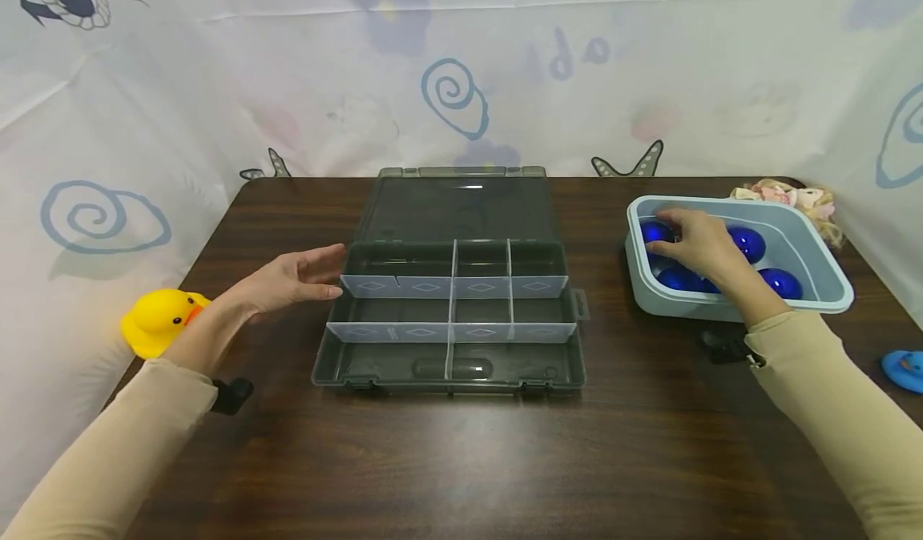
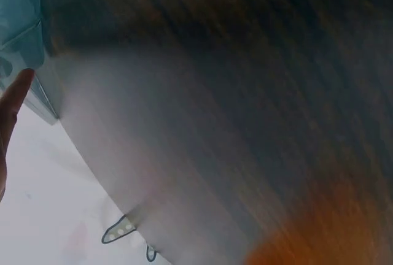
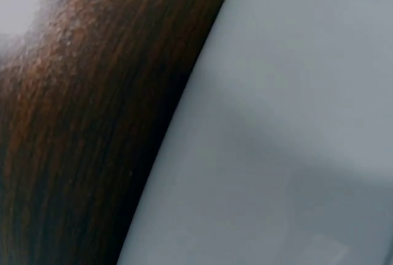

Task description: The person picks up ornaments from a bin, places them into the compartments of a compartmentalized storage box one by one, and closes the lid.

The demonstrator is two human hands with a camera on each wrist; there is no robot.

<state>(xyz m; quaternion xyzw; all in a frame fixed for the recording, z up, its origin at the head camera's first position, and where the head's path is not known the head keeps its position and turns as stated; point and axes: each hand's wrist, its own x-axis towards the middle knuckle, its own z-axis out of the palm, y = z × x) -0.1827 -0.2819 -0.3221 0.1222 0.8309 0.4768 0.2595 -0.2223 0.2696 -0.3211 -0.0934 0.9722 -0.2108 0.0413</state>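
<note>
In the head view, my right hand point(image 1: 698, 243) reaches into a pale blue plastic bin point(image 1: 829, 288). Its thumb and fingers pinch a shiny blue ball point(image 1: 651, 231) at the bin's left end. Several more blue balls point(image 1: 781, 284) lie around it. My left hand point(image 1: 292, 280) is at the left edge of a smoky grey compartment box point(image 1: 389, 360), fingers extended and fingertips at its side. The box's lid point(image 1: 465, 211) is folded back, and white dividers point(image 1: 418, 332) split its inside. The bin's outer wall point(image 3: 276, 124) fills much of the right wrist view.
A yellow rubber duck point(image 1: 159, 320) sits by the left forearm. Behind the bin lies a doll point(image 1: 793, 195), and a blue rubber duck point(image 1: 903, 370) is at the right edge. Everything rests on a dark wooden table point(image 1: 461, 460), with a patterned curtain point(image 1: 324, 67) behind it.
</note>
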